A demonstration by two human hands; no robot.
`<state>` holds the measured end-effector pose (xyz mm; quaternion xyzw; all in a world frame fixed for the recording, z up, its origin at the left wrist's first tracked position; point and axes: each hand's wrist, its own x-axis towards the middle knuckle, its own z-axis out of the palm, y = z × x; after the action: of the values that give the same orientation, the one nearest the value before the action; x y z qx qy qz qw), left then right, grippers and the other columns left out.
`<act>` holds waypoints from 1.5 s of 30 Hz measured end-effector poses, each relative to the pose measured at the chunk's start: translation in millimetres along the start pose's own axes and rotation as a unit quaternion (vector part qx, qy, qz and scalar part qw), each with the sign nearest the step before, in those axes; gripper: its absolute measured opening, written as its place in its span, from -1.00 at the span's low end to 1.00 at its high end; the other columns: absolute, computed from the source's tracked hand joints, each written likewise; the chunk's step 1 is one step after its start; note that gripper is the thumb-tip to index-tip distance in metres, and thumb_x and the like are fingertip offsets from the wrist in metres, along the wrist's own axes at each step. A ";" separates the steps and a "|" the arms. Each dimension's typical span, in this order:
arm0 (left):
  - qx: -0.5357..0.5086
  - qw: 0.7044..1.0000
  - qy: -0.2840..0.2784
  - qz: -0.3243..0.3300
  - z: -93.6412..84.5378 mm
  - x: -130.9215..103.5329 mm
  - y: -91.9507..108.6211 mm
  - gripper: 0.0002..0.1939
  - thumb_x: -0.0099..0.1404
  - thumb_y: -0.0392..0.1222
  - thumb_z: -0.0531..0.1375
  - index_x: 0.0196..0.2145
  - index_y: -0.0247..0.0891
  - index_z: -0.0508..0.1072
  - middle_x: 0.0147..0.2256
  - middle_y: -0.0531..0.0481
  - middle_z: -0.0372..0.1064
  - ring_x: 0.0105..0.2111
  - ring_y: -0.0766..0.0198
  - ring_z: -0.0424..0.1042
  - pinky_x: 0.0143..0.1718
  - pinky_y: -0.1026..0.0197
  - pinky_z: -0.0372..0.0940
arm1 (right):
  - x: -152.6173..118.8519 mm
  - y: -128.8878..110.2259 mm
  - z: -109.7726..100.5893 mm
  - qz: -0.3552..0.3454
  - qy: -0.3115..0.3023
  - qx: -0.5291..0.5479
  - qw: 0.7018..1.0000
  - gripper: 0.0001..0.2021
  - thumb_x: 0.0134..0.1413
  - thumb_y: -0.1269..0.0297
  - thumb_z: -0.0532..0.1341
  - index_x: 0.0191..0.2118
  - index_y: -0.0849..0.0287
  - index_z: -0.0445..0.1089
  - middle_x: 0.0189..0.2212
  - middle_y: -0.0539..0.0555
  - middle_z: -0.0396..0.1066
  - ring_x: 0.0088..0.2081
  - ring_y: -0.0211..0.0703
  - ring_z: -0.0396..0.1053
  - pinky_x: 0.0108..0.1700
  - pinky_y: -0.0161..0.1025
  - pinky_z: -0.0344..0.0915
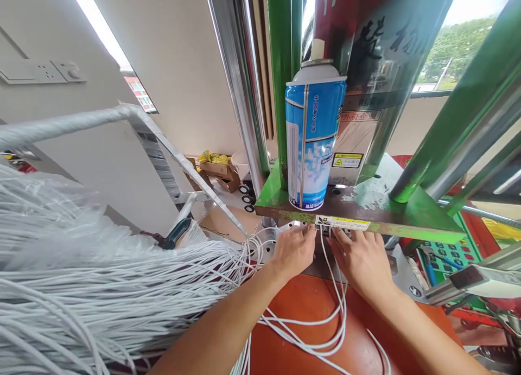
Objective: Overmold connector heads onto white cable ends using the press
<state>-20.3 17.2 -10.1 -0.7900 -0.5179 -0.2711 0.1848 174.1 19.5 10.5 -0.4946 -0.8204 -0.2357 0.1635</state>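
Observation:
Both hands reach under the front edge of a green machine plate (pixel 407 223). My left hand (pixel 293 250) is closed, with its fingers curled and the tips hidden close to the plate. To its right, my right hand (pixel 362 258) is also closed, its bent fingers partly tucked beneath the edge. Whatever they grip is too hidden to make out. Thin white cables (pixel 337 288) come down between the two hands and loop over an orange-red surface (pixel 301 304). A blue and white spray can (pixel 314 141) stands upright on the plate above my hands.
A thick bundle of white cables (pixel 163 288) lies at left beside a wrapped white frame (pixel 171 147). Green posts (pixel 459 103) and metal rods rise around the plate. Cardboard boxes (pixel 222 171) sit on the floor behind. A green tray (pixel 448 250) is at right.

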 end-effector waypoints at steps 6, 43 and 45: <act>0.010 0.999 0.046 -0.003 -9.6 -0.4 1.3 -0.80 0.48 -0.22 0.10 -0.04 -0.22 0.50 -0.15 -0.19 0.51 -0.15 0.05 0.48 -0.19 0.04 0.33 | 1.0 14.3 -3.4 -0.026 -0.016 0.040 0.999 -0.66 0.46 0.15 0.03 0.08 0.14 0.48 -0.21 0.23 0.50 -0.15 0.12 0.37 -0.08 -0.02 0.16; 0.027 0.999 0.008 0.032 28.1 4.1 22.3 -0.61 0.36 -0.20 0.11 0.07 -0.35 0.52 -0.08 -0.27 0.52 -0.03 -0.12 0.43 0.12 -0.15 0.23 | 6.3 -16.6 19.9 -0.004 -0.039 0.110 0.993 -0.77 0.23 0.42 0.11 -0.09 0.21 0.49 -0.28 0.26 0.53 -0.22 0.13 0.41 -0.08 0.01 0.15; 0.023 0.999 0.014 0.028 26.6 4.5 23.4 -0.61 0.37 -0.21 0.12 0.08 -0.37 0.51 -0.04 -0.26 0.51 0.00 -0.11 0.42 0.18 -0.15 0.21 | 7.2 -19.0 15.7 0.002 -0.029 0.110 0.993 -0.74 0.26 0.42 0.09 -0.04 0.25 0.47 -0.20 0.30 0.54 -0.15 0.17 0.42 -0.03 0.04 0.17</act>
<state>8.9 26.5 -28.4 -0.7956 -0.4995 -0.2648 0.2179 153.4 25.7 -3.3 -0.4816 -0.8451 -0.1289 0.1932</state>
